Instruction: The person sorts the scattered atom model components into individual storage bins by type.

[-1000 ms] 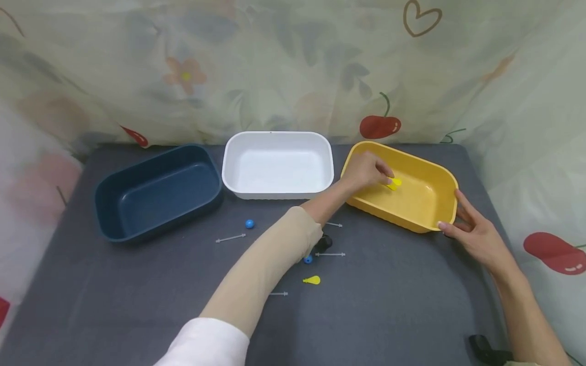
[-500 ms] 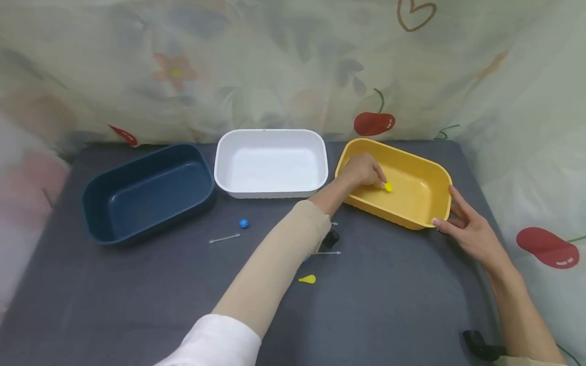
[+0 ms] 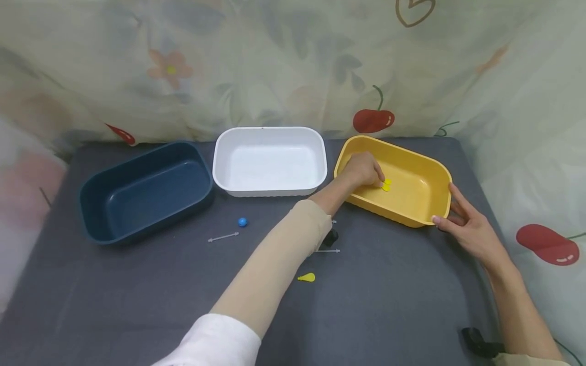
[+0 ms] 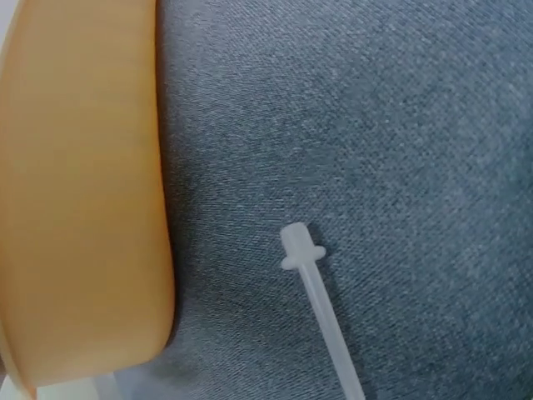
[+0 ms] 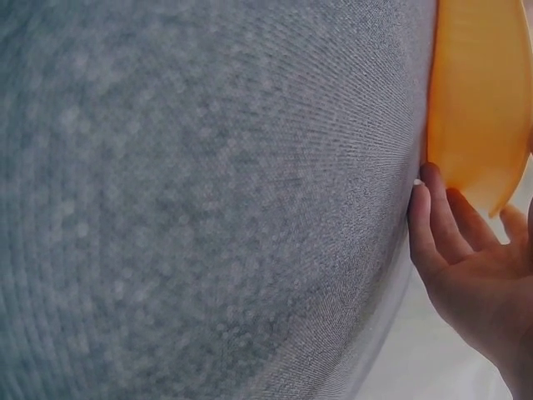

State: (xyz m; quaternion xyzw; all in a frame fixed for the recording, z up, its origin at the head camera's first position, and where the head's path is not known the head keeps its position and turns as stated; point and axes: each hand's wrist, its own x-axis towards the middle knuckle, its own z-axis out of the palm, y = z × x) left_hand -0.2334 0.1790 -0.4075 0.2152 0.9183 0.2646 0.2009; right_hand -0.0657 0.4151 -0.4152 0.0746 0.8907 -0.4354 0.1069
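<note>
My left hand point(image 3: 363, 170) reaches down into the yellow bin point(image 3: 418, 195), fingers curled, with yellow drop-shaped pieces point(image 3: 386, 185) at its fingertips. The fingers cover part of these pieces. At the bin's right corner my right hand point(image 3: 471, 231) holds the rim, thumb on top and the other fingers against the outer wall. The right wrist view shows those fingers point(image 5: 450, 229) under the orange-looking bin wall point(image 5: 479, 100). Another yellow drop-shaped piece point(image 3: 306, 277) lies on the table below the left forearm. In the left wrist view a pale thin stick point(image 4: 326, 312) lies beside the bin.
A dark blue bin point(image 3: 146, 195) stands at the left, a white bin point(image 3: 270, 162) in the middle. On the grey cloth lie a blue ball point(image 3: 242, 222) and a thin stick point(image 3: 223, 237). Another stick point(image 3: 328, 250) shows partly beyond the left sleeve. A patterned curtain point(image 3: 274, 66) hangs behind.
My left hand has lowered a little into the yellow bin with the yellow pieces at its fingertips. The right hand has kept its hold on the rim. The head view has shifted slightly.
</note>
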